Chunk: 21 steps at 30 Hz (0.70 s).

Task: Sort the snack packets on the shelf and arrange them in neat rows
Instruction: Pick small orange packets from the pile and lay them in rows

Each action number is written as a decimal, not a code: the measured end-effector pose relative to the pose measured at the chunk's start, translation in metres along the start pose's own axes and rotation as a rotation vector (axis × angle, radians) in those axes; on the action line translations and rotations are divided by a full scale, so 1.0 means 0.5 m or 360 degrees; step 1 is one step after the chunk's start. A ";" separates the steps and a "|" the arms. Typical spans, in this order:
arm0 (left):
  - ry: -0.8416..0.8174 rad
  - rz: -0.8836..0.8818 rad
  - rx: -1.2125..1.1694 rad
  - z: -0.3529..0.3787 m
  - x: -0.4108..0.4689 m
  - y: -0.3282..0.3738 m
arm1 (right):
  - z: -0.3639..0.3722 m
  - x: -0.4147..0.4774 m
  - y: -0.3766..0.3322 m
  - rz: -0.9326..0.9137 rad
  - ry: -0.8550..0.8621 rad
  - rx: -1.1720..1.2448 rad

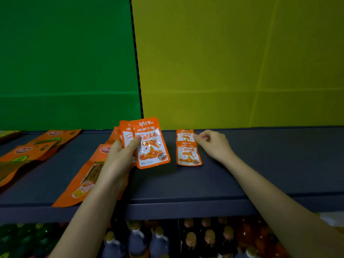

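long pouch point(81, 183) part-hid by L arm point(100, 202) | bottles point(137, 237) blurry | far-L pouches point(11, 161) cropped

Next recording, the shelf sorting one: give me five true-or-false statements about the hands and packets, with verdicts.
1. The left hand holds several small packets fanned out. True.
2. The right hand grips a bottle. False: its fingertips are at the rear packet lying on the shelf.
3. The rear packet and front packet lie one behind the other. True.
4. The large packets lie right of the right hand. False: they lie at the left.
5. Bottles stand below the shelf. True.
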<state>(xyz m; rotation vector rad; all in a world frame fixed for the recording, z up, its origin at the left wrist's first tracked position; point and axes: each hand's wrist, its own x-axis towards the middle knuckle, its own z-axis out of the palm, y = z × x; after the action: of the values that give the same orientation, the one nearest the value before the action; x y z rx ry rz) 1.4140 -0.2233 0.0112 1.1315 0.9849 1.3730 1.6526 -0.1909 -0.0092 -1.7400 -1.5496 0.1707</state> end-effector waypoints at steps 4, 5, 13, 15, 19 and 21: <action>-0.0074 -0.0024 0.0056 0.023 -0.007 -0.011 | -0.012 -0.042 -0.082 -0.0110 -0.0231 0.0481; -0.0089 -0.0031 0.0057 0.029 -0.010 -0.014 | -0.011 -0.054 -0.098 -0.0129 -0.0281 0.0502; -0.0127 -0.0049 -0.0015 0.045 -0.013 -0.010 | -0.014 -0.081 -0.108 -0.0143 -0.0350 0.0730; -0.0073 0.0015 -0.0012 0.037 -0.005 0.000 | -0.031 -0.081 -0.092 -0.0087 -0.0261 0.0858; 0.0006 0.0076 0.0014 0.009 0.008 0.017 | -0.057 -0.110 -0.039 0.0102 -0.0358 0.0795; 0.0011 0.0076 0.0005 0.002 0.012 0.020 | -0.052 -0.131 -0.019 0.0167 -0.0481 0.0640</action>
<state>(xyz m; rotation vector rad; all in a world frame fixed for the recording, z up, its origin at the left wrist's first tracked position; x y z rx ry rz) 1.4127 -0.2185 0.0216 1.1599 0.9706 1.4146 1.6439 -0.2613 -0.0111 -1.5196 -1.5034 0.7748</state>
